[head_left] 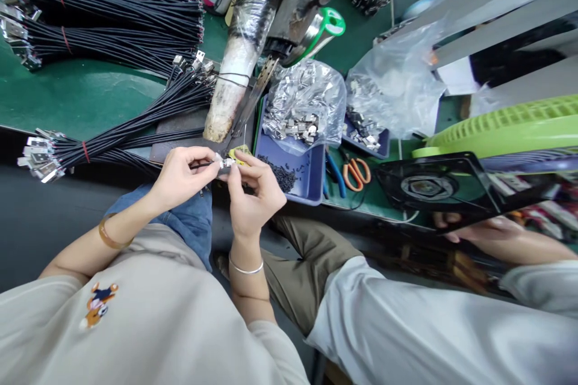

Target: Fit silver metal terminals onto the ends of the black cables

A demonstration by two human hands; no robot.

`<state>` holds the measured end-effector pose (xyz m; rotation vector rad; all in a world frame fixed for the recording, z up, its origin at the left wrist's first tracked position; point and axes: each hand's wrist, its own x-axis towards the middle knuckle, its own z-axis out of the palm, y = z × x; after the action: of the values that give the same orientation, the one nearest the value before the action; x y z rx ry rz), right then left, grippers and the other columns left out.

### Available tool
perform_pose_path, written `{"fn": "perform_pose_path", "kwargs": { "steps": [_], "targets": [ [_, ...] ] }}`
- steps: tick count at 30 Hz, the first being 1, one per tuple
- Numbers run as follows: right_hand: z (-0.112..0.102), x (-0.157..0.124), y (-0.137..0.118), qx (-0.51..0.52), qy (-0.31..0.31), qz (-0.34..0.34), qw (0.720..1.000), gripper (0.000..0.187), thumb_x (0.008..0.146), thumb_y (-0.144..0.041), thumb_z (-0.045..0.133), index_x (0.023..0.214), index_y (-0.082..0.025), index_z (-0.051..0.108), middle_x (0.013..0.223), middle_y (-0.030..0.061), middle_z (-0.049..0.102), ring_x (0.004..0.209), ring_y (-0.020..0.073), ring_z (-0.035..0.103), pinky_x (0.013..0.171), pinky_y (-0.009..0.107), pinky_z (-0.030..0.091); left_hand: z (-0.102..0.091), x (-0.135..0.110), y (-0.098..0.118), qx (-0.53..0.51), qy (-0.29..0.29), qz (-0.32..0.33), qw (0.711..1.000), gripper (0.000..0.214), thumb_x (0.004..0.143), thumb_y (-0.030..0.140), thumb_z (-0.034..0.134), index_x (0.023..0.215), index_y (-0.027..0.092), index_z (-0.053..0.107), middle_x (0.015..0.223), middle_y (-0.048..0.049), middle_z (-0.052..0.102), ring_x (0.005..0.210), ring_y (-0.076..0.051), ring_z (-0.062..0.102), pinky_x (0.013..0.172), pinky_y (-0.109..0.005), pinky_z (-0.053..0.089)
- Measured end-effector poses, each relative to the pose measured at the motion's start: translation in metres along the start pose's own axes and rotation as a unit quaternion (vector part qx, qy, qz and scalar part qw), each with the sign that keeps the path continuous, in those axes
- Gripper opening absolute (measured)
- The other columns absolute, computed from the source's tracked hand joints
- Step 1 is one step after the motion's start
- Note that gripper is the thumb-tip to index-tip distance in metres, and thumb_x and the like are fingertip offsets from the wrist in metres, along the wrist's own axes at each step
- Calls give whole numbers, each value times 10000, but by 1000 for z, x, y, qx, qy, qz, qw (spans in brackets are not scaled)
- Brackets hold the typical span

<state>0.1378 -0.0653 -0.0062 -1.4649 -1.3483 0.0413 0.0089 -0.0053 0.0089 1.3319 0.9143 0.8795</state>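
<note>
My left hand [185,175] is closed in a pinch on a thin black cable [199,165]. Fingertips of my right hand [255,195] close on a small silver USB connector [228,162] at the cable's end. The two hands almost meet at the bench edge, and the exact join is partly hidden by the fingers. A small yellow piece [242,155] lies just behind my right fingertips. Close behind my hands, a taped duct [232,75] slants down beside a soldering iron stand with metal prongs [257,93].
Bundled black cables [117,9] cover the left bench. A blue tray [311,177] holds bagged connectors [300,126] and small black pieces. Solder spool [332,23], orange-handled scissors [356,173] and blue-handled pliers [335,174] are nearby. At right, a co-worker's hand [478,231] touches a black fan [433,186].
</note>
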Motion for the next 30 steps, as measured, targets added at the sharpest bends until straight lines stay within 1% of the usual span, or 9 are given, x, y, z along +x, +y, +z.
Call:
{"fn": "perform_pose_path", "kwargs": {
  "steps": [2,4,7,9,16,19,23,27,30],
  "targets": [
    [-2,1,-2,47,-32,55,997,88,923,-242,638,848,-198,623,977,64,784,721,142,766,628,248,638,0,0,0,10,7,6,1000,195,752,301,659,747,118,728,700,-40,701,614,-120,590,593,-210,476],
    [-3,3,-4,55,-37,58,996,97,906,-233,649,822,-195,619,963,63,781,751,148,767,652,252,639,0,0,-1,27,15,11,999,202,760,300,653,752,115,735,646,-22,662,559,-99,528,547,-205,421],
    [-2,4,-3,18,-28,23,999,105,898,-218,647,800,-202,615,975,67,783,795,157,763,654,255,629,1,3,-1,44,24,16,999,218,762,307,637,725,114,730,599,-1,607,511,-72,425,503,-204,334],
    [-1,6,-3,1,-23,-2,1000,106,898,-200,647,796,-205,617,981,67,787,829,163,765,663,257,625,1,4,0,46,30,16,998,227,754,316,629,711,113,721,588,2,586,506,-68,397,497,-209,307],
    [-2,10,-5,-34,-24,-58,997,99,902,-162,654,824,-220,633,999,51,786,919,178,764,764,292,620,2,7,5,35,45,7,998,239,728,339,631,755,122,728,604,-6,583,548,-94,447,531,-219,351],
    [-4,10,-7,-62,-29,-92,993,111,896,-139,653,842,-233,626,1010,43,786,921,167,763,797,291,614,2,7,9,33,46,5,998,220,708,325,635,728,123,719,594,4,569,525,-78,397,512,-214,326],
    [-7,9,-5,-86,-37,-135,986,156,885,-98,638,842,-242,597,1002,38,790,890,146,764,781,253,603,2,5,10,44,24,0,999,209,711,303,626,652,114,690,557,21,501,509,-59,331,489,-208,259],
    [-9,6,-4,-84,-42,-141,986,142,891,-101,635,887,-241,610,1012,41,792,896,150,768,789,251,603,2,4,9,46,15,-6,999,209,719,296,632,670,106,703,577,17,516,516,-57,353,489,-204,264],
    [-8,4,-4,-69,-23,-115,991,124,892,-117,654,888,-236,619,986,32,793,875,149,769,756,243,608,2,3,9,39,18,-5,999,188,718,291,647,690,115,708,572,15,542,514,-65,398,489,-201,300]
  ]
}}
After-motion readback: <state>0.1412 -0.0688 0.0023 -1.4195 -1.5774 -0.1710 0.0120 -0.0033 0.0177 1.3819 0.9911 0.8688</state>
